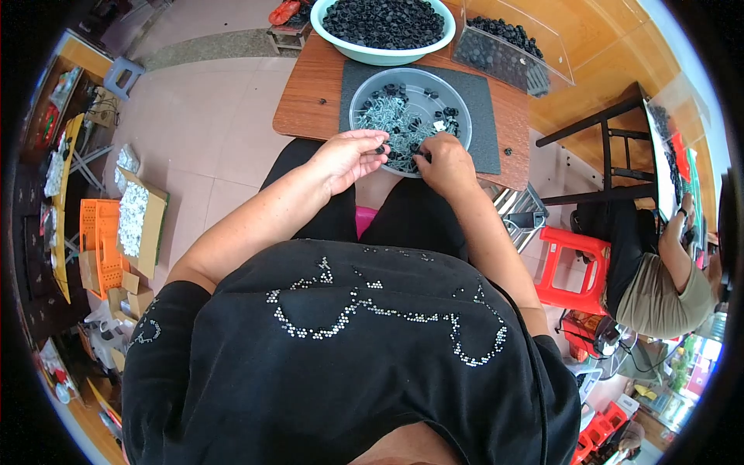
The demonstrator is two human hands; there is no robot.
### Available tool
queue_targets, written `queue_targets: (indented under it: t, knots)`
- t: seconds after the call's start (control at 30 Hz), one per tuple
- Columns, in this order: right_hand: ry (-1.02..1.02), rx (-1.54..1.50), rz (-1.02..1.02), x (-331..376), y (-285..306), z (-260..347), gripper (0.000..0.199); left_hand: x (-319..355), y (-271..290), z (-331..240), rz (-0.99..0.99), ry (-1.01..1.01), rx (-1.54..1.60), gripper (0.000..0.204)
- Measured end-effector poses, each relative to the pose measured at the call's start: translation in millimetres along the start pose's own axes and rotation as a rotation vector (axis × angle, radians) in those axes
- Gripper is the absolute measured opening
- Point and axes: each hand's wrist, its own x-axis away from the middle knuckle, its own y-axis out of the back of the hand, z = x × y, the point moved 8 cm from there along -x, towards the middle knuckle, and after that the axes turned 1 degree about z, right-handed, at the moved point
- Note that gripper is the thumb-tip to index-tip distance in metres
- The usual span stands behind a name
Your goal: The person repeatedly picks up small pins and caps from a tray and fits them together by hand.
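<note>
A grey bowl point(435, 82) on a dark mat point(483, 139) holds a heap of thin silvery metal pins or nails point(378, 115), with small black plastic pieces point(451, 115) among them. My left hand point(349, 161) is at the bowl's near-left rim, palm partly up, thumb and fingertips pinching a small black piece point(380, 149). My right hand point(449, 164) reaches over the near-right rim. Its fingers are bent down onto the bowl's contents beside some black pieces; what lies between the fingertips is hidden. A small white scrap point(439, 125) rests on the heap.
Behind the bowl, a pale green basin point(387, 56) full of black pieces stands on the wooden table point(310, 97). A clear box point(559, 68) with more sits back right. Another person point(647, 291) sits at right near a red stool point(570, 275). Boxes and orange crates point(101, 232) stand left.
</note>
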Motion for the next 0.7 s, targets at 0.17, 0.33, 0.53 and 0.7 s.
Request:
queue_targets:
  t: [0.17,0.33,0.53,0.7]
  knots:
    - [0.105,-0.201,-0.221,-0.4,22.3,10.4,0.016,2.9,-9.3,3.3,0.037,0.01,-0.051,0.021]
    - [0.242,-0.327,-0.35,3.0,39.9,36.1,0.017,-1.9,-25.7,7.5,0.055,0.011,-0.103,0.02]
    - [0.341,-0.31,-0.373,8.7,38.4,52.2,0.017,-5.4,-26.3,8.9,0.031,-0.01,-0.101,0.017]
    - [0.061,-0.604,-0.291,3.6,23.0,20.3,0.013,-7.6,-20.7,1.0,0.088,-0.062,-0.019,0.017]
